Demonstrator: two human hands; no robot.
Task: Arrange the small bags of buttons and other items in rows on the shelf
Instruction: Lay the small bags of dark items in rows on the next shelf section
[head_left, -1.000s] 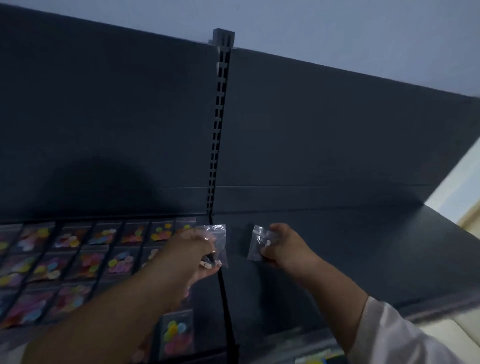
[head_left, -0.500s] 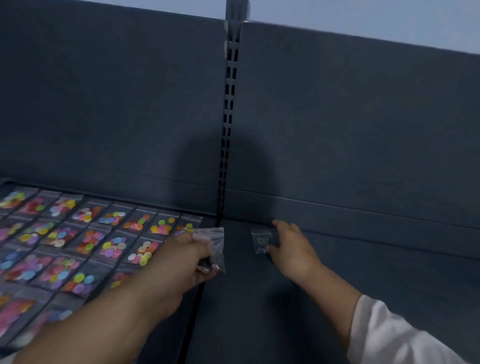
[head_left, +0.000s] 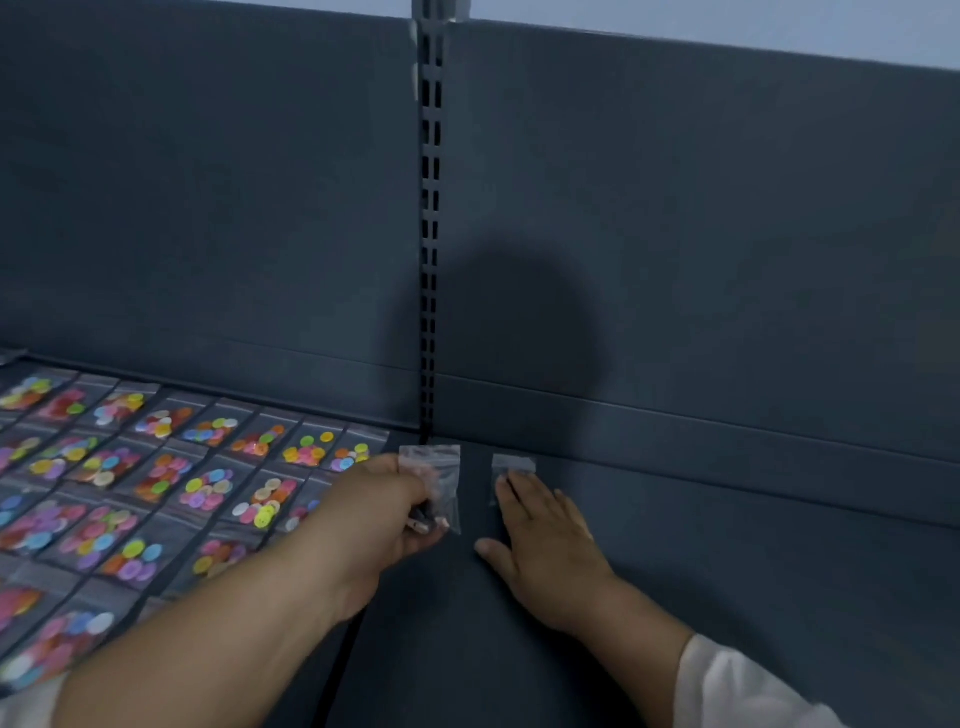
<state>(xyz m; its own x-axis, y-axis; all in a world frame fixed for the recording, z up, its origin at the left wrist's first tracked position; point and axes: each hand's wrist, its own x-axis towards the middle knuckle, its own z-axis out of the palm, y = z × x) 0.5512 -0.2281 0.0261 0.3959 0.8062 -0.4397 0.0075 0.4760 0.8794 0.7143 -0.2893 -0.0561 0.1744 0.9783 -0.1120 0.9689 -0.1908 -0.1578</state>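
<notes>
My left hand (head_left: 384, 514) grips a clutch of small clear bags (head_left: 442, 467); my right hand (head_left: 545, 545) lies flat, straight fingers pressing one tiny bag (head_left: 511, 463) onto the dark shelf (head_left: 727, 571), close to the back panel (head_left: 675, 234). Rows of button bags (head_left: 156, 478) cover the shelf's left section.

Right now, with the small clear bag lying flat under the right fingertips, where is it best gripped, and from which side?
Probably its exposed top strip: pinch the small clear bag from above and the front, since it lies flat and thin, the back panel stands close behind it, and the right hand covers its lower part.
</notes>
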